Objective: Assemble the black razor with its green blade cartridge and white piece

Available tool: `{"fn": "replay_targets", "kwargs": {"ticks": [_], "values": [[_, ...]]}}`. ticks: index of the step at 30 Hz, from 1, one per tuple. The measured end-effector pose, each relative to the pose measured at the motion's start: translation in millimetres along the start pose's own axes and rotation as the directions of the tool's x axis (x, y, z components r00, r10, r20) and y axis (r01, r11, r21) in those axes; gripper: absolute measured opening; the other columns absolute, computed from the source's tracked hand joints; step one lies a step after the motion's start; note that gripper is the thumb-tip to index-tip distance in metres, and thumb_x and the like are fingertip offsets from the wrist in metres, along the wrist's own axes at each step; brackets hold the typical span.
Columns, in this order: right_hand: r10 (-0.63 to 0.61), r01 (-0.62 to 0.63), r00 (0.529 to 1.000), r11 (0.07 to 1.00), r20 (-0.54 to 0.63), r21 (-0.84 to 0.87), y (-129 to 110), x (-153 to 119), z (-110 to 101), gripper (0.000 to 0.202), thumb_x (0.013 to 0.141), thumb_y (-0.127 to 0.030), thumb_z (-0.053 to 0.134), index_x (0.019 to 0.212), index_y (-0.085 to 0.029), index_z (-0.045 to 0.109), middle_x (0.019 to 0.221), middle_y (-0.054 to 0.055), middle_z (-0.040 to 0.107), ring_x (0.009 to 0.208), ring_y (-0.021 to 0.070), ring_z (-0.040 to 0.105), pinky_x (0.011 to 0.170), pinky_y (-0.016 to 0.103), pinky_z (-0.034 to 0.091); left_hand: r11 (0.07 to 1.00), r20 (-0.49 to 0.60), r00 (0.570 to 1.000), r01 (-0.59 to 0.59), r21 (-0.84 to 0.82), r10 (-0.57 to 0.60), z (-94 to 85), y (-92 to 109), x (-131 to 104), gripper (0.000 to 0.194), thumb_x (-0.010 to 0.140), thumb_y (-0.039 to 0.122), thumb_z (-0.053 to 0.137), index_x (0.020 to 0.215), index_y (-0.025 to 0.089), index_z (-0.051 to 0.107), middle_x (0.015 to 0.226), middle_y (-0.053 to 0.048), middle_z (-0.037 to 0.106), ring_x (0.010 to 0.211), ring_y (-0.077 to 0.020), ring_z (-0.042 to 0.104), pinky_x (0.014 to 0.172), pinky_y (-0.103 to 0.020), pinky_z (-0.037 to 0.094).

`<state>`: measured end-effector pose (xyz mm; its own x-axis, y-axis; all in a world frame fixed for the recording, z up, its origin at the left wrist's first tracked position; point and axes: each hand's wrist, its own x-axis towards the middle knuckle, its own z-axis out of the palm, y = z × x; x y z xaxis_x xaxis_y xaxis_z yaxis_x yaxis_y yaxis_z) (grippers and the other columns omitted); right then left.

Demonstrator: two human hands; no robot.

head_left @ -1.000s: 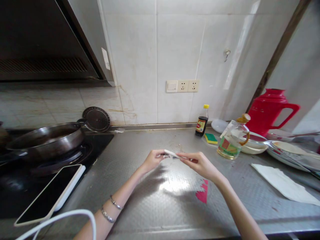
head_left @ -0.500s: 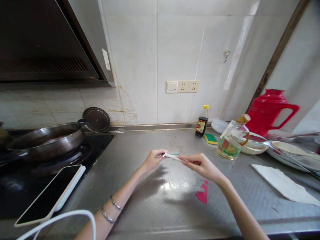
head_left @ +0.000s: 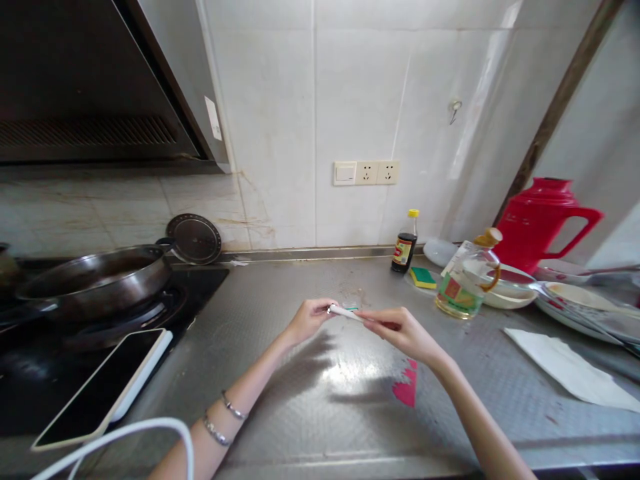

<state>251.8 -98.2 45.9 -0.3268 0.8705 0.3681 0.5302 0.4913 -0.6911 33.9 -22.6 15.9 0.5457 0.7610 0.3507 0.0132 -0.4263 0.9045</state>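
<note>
Between my two hands is a thin white stick-like object (head_left: 347,312), held roughly level above the metal counter (head_left: 280,280). Its kind is too small to make out. My left hand (head_left: 311,318) pinches its left end, where a small shiny bit shows. The fingers of my right hand (head_left: 400,331) are closed on its right end. A small green strip (head_left: 351,308) shows just behind the white object; I cannot tell whether it belongs to it. Shadows of both hands fall on the counter below.
A pan (head_left: 100,277) sits on the black stove at left, near a phone (head_left: 103,390) and white cable (head_left: 165,423). At right stand a sauce bottle (head_left: 404,250), sponge (head_left: 423,277), oil jug (head_left: 460,290), red thermos (head_left: 533,223), stacked dishes (head_left: 575,320) and white paper (head_left: 570,370).
Both hands keep their hold on the white object and have hardly moved. The whole view has shifted very slightly.
</note>
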Motion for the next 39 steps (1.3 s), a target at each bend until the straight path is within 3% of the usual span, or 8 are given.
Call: {"fn": "replay_targets", "kwargs": {"ticks": [15,22,28,32,35,39], "values": [[0.011,-0.01,0.999,1.0,-0.052,0.012,1,1,1,0.043,0.082,-0.044,0.048,0.108,-0.015,0.066,0.073,0.005,0.067,0.05,0.0088,0.04,0.043,0.02,0.03,1.0,0.003,1.0,0.019,-0.007,-0.019,0.8,1,0,0.028,0.074,0.035,0.062,0.089,0.012,0.066,0.087,-0.007,0.067,0.084,-0.0179,0.059,0.078,-0.027,0.043],[-0.03,0.029,0.999,0.998,-0.016,-0.049,-5,0,2,0.041,0.084,-0.043,0.047,0.109,-0.016,0.066,0.063,0.003,0.063,0.048,0.0088,0.04,0.043,0.019,0.029,1.0,0.021,1.0,-0.005,0.014,0.004,-0.9,-1,0,0.024,0.076,0.033,0.061,0.088,0.013,0.066,0.087,-0.006,0.066,0.084,-0.0172,0.059,0.077,-0.026,0.042],[0.01,-0.015,0.997,0.998,-0.08,-0.058,9,1,-1,0.041,0.083,-0.042,0.048,0.11,-0.016,0.066,0.072,0.005,0.067,0.049,0.0091,0.042,0.043,0.02,0.032,1.0,0.015,1.0,0.015,0.016,-0.015,1.7,2,0,0.025,0.076,0.032,0.061,0.09,0.012,0.066,0.091,-0.008,0.067,0.087,-0.0184,0.06,0.078,-0.027,0.043],[0.039,-0.046,0.987,0.998,-0.153,-0.038,15,0,-1,0.042,0.083,-0.042,0.048,0.111,-0.014,0.064,0.068,0.003,0.065,0.048,0.0084,0.04,0.042,0.02,0.029,0.988,-0.003,0.99,0.137,-0.077,-0.138,2.1,2,0,0.027,0.077,0.036,0.059,0.09,0.013,0.056,0.081,-0.007,0.066,0.073,-0.0169,0.064,0.063,-0.025,0.047],[0.031,-0.042,0.981,0.998,-0.193,-0.056,16,1,2,0.043,0.084,-0.041,0.048,0.112,-0.013,0.063,0.067,0.003,0.064,0.046,0.0077,0.037,0.042,0.02,0.028,0.947,0.071,0.96,0.278,-0.161,-0.27,2.6,2,-1,0.031,0.077,0.039,0.057,0.093,0.015,0.048,0.075,-0.006,0.065,0.059,-0.0178,0.065,0.048,-0.024,0.047],[-0.031,0.009,0.974,0.995,-0.225,-0.098,17,7,7,0.043,0.085,-0.041,0.045,0.114,-0.014,0.062,0.079,0.007,0.068,0.051,0.0096,0.045,0.046,0.02,0.035,0.874,0.195,0.895,0.439,-0.211,-0.402,4.7,3,-2,0.032,0.075,0.041,0.058,0.088,0.015,0.045,0.071,-0.006,0.064,0.055,-0.0201,0.065,0.044,-0.025,0.048]]}}
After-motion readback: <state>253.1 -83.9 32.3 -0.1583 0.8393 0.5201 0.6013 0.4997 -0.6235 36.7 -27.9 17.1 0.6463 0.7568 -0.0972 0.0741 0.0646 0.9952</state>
